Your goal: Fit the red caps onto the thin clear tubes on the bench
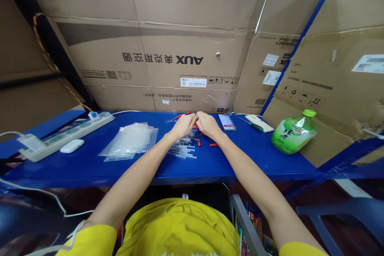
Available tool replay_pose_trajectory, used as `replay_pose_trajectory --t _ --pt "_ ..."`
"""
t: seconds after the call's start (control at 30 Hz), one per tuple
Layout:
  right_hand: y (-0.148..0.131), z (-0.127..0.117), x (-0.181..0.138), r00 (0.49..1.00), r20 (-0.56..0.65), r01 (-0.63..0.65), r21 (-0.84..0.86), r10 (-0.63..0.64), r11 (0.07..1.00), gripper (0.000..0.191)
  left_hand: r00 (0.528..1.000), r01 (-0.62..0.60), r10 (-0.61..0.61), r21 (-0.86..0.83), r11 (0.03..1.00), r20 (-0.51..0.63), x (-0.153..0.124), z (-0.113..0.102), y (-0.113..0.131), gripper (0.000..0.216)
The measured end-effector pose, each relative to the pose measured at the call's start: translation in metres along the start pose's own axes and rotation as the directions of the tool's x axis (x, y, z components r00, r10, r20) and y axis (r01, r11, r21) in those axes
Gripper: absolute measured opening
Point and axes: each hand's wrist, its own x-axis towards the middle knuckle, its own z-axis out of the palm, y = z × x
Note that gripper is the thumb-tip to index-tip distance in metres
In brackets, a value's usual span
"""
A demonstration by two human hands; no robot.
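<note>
Both hands w/ clear tubes.

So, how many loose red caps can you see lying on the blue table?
3, all near the right hand: one below it, two beside the clear tubes. Hands may hide more.

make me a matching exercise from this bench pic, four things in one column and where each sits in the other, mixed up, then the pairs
Things:
1. green bottle
2. power strip
3. clear plastic bags
4. phone

Places:
A. just right of the right hand
B. far left of the blue bench
C. far right, lying on its side
D. between the white mouse and the left hand

Pairs: 1-C, 2-B, 3-D, 4-A
</note>
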Motion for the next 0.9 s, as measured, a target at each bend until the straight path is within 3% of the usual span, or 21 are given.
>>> replay_pose_trajectory --t 0.23,0.4,0.67,0.9 --pt "0.002 -0.005 -0.003 1.0 0.015 -0.016 0.082 0.014 0.997 0.017 1.0 -0.011 0.008 -0.123 0.992 -0.021 -0.002 0.001 -0.004 0.037" --pt "0.008 -0.012 -0.01 0.998 -0.018 -0.053 0.202 0.057 0.978 0.024 0.998 0.054 -0.042 -0.27 0.961 0.051 -0.007 -0.005 -0.011 0.018" --pt "0.001 -0.013 -0.01 0.999 -0.01 -0.031 0.137 0.032 0.99 0.023 0.996 0.071 -0.071 0.005 0.997 0.049 -0.007 -0.001 -0.017 0.027" --pt "-0.009 -0.017 -0.008 0.993 0.046 -0.113 0.072 0.11 0.991 0.019 0.993 0.078 -0.079 0.013 0.997 0.083 -0.009 -0.003 -0.01 0.028"
